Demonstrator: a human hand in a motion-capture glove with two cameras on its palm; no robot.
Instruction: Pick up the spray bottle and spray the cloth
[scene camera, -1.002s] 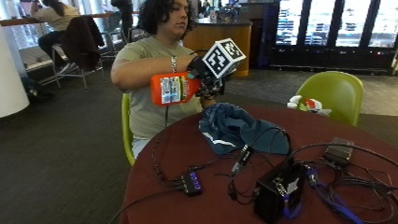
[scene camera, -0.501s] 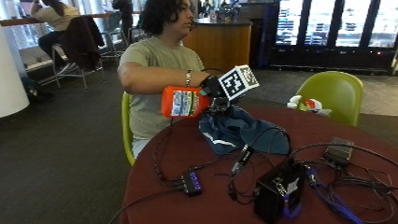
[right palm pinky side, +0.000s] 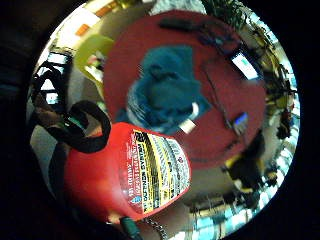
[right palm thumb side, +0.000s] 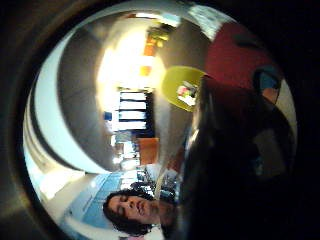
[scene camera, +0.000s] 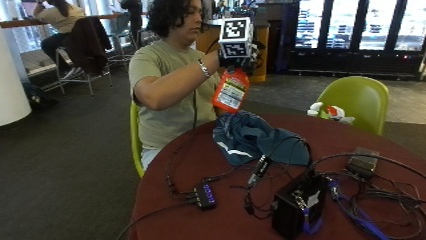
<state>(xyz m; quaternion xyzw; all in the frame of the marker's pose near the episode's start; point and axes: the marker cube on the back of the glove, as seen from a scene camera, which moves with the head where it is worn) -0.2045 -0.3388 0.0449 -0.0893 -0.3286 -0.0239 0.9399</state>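
The spray bottle (scene camera: 231, 92) is lifted clear of the table (scene camera: 200, 165), body hanging down, just above the edge nearest you and the near side of the blue cloth (scene camera: 256, 140), which lies crumpled on the half of the table toward you. The pick-up appears complete and the aiming step is in hand; next you would need to turn the nozzle toward the cloth and squeeze the trigger. Your right hand (scene camera: 236, 54) is raised at chest height, forearm bent upward, fingers wrapped around the bottle's neck.
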